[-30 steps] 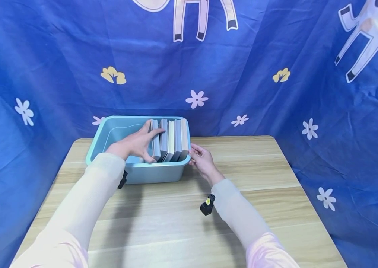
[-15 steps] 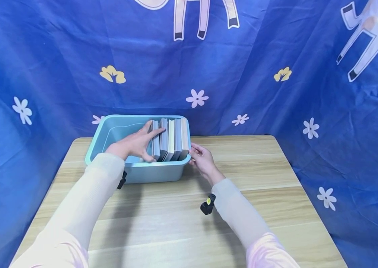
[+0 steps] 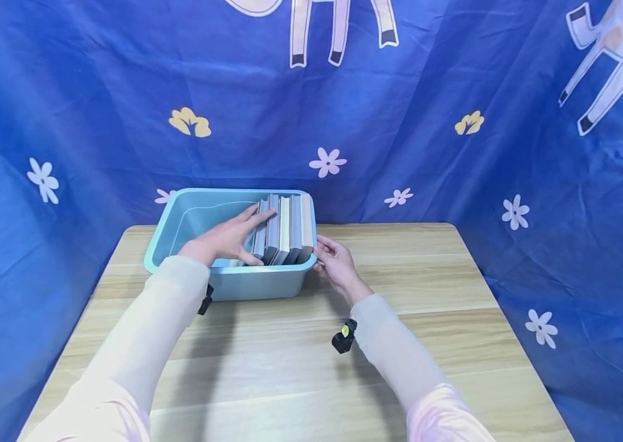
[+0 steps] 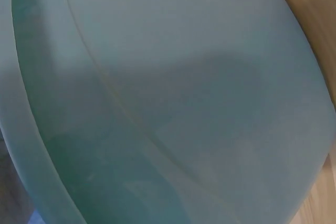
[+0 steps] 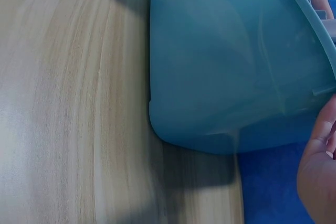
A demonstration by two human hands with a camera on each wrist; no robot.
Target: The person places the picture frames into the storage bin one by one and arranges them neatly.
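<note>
A light-blue plastic basin (image 3: pixel 256 285) stands at the back of the table, left of centre. Several books (image 3: pixel 285 227) stand on edge in its right part, packed against the right wall. My left hand (image 3: pixel 221 238) reaches inside with fingers and thumb spread. It presses against the leftmost book (image 3: pixel 259 236), and one finger lies across the book tops. At the basin's right rim, my right hand (image 3: pixel 339 267) grips the edge; in the right wrist view its thumb (image 5: pixel 321 129) meets the rim. Only the basin's wall (image 4: pixel 157 40) fills the left wrist view, with no hand showing.
The wooden table (image 3: pixel 283 368) stretches in front of the basin and to its right. Blue printed cloth (image 3: pixel 256 123) hangs close behind the basin and along both sides. Black wrist cameras (image 3: pixel 344 336) are strapped to both sleeves.
My left hand has shifted slightly right, and the leftmost book now leans closer to the other books. The right hand stays at the rim. The head view has shifted slightly.
</note>
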